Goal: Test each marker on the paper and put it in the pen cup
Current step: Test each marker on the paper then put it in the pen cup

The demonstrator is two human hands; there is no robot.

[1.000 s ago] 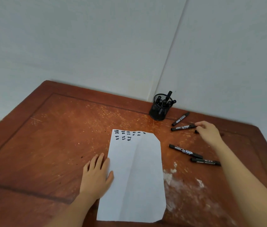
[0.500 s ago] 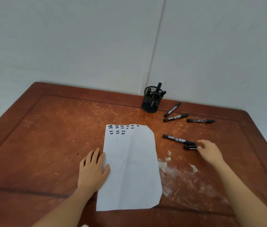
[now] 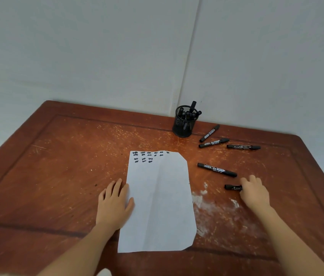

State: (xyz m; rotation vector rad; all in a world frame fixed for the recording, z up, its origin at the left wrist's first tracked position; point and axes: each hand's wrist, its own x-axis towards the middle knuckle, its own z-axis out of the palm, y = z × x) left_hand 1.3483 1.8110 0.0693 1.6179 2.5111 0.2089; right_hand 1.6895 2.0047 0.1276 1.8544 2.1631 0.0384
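**Pickup, nearest marker**

My right hand (image 3: 254, 193) is curled over one end of the nearest marker (image 3: 232, 187), which lies right of the paper (image 3: 161, 208). Actual hold: cannot tell. My left hand (image 3: 115, 204) lies flat, pinning the paper's edge.

Risk: a partial pinch lets the marker roll across the table (image 3: 57, 176).

Barrel print is unreadable; the paper shows scribbles only. The pen cup (image 3: 184, 124) is well apart.

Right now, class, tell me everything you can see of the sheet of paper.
The paper is a white sheet lying flat on the wooden table, with a lengthwise crease and its far right corner missing. Two rows of black marker scribbles run along its far edge. The left hand rests flat on its left edge.
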